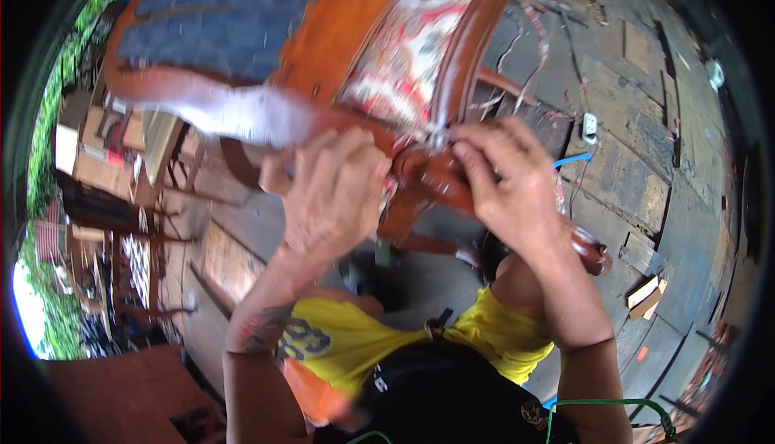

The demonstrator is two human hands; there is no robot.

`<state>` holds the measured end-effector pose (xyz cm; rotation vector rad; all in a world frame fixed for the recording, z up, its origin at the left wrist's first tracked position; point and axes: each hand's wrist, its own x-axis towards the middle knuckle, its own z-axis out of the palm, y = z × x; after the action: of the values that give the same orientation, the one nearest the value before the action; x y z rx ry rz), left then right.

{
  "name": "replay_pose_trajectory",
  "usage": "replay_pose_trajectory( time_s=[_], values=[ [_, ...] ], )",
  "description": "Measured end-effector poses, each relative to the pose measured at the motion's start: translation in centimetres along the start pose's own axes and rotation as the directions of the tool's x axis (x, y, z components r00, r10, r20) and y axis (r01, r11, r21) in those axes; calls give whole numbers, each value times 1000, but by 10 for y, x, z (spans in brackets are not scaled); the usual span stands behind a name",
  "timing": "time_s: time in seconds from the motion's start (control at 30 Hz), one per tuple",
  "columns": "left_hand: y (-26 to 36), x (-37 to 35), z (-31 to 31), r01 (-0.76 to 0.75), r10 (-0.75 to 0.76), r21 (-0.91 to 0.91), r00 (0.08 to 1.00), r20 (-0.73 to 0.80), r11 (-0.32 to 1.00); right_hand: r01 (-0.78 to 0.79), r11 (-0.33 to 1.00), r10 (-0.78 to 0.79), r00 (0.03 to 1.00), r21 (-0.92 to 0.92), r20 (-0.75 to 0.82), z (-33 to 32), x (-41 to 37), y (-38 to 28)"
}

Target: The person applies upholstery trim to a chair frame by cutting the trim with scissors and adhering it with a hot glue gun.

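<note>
We have a big brown wooden chair (339,16) right in front of us, close to our knees. It has blue padding (234,8) on one part and red and white flowery cloth (412,36) on another. Our left hand (331,190) is on the wood near the corner, and its fingers are bent. We cannot tell if they hold anything tight. Our right hand (513,182) is just beside it, across the corner. Its fingers curl at the end of the flowery cloth, by the round wood. We cannot tell what they pinch, as it is blurry. A thin strip (542,40) hangs loose near the cloth. A white socket (590,127) lies on the gray floor (622,173) to the right.
</note>
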<state>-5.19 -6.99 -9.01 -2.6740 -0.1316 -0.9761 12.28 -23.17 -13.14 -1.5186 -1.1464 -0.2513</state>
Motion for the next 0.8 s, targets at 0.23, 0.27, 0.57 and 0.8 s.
replay_pose_trajectory(
  time_s=[0.23,0.27,0.57,0.8],
  values=[
    [-35,-35,-93,47,-38,28,959,-282,999,-59,991,73,991,-122,111,-3,0,-4],
    [-46,-43,-101,76,-47,68,931,-362,995,-60,984,84,986,-165,141,-6,0,-6],
    [-31,-315,-33,892,-189,6,-102,977,-452,-207,958,248,945,-199,211,-10,2,-18],
    [-40,-341,-65,626,-522,-315,-175,835,-714,-293,942,321,929,-163,185,-10,-4,-16]
  ],
)
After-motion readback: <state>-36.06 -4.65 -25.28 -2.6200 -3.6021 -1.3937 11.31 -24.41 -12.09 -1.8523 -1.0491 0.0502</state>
